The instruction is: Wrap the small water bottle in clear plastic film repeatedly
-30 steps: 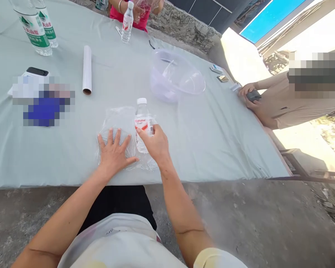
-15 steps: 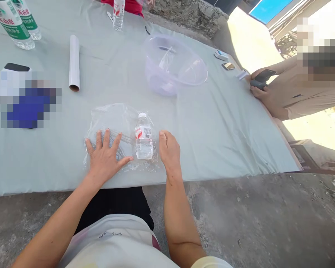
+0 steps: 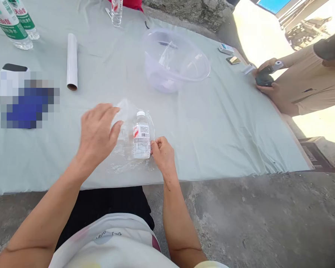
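At the near edge of the desk [image 3: 220, 126], which is spread with a pale green cloth, a small water bottle [image 3: 141, 136] sits on a crinkled sheet of clear plastic film [image 3: 126, 128], its white cap pointing away from me. I cannot tell whether the bottle stands or lies. Its red and white label faces up toward my eyes, the barcode to the right.

My left grip [image 3: 99, 128] is half open above the left part of the film, fingers bent and thumb apart from them; whether any film clings to the fingertips I cannot tell. My right grip [image 3: 164, 154] is at the film's right edge, just beside the lower part of the bottle, fingers curled and thumb drawn close to them. I cannot tell whether it has a fold of film pinched there.

Beyond the film, to the right, is a see-through lilac tub [image 3: 167, 82] with some clear plastic inside. To the left a white roll [image 3: 72, 61] lies lengthwise, and past it two large bottles [image 3: 11, 29] with green and white labels stand together. Another small bottle [image 3: 117, 14] is near the far edge. On the right, a person [image 3: 298, 83] has a dark object [image 3: 264, 79] in hand.
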A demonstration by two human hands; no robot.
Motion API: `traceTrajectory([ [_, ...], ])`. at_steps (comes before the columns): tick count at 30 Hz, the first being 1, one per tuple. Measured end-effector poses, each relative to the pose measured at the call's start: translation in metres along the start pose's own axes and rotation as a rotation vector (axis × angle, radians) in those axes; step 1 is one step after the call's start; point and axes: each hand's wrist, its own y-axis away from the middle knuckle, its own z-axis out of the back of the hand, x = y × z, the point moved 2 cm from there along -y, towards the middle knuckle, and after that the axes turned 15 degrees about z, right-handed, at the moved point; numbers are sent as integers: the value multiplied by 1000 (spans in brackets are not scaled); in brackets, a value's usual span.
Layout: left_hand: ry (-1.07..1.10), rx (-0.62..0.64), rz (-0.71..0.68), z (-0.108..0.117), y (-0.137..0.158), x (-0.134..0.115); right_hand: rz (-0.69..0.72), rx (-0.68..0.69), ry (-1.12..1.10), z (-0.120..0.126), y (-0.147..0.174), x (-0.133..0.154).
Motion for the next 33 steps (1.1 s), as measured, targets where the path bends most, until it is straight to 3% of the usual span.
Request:
traceTrajectory([
  [3, -52, 314, -314, -21, -22, -45, 5, -18, -92, 0, 5, 7],
  [5, -142, 438, -397, -34, -32, -59, 30, -50, -124, 0, 9, 11],
  [8, -170, 383, -348, -42, -38, -57, 115, -112, -92, -4, 17, 16],
  [11, -75, 208, -268, -32, -36, -42, 290, -175, -21, -13, 27, 26],
  [13, -27, 166, -268, -25, -34, -37, 430, -198, 46, -24, 33, 34],
  [16, 24, 248, -358, -24, -34, -42, 594, -197, 209, -40, 39, 48],
  [20, -12, 497, -563, -42, -42, -51, 683, -172, 381, -55, 42, 58],
  [24, -167, 632, -529, -52, -59, -28, 711, -194, 379, -54, 45, 57],
  [30, 25, 694, -366, -42, -63, 36, 807, -239, 368, -52, 50, 52],
  [33, 89, 691, -358, -46, -56, 55, 873, -305, 352, -54, 51, 50],
])
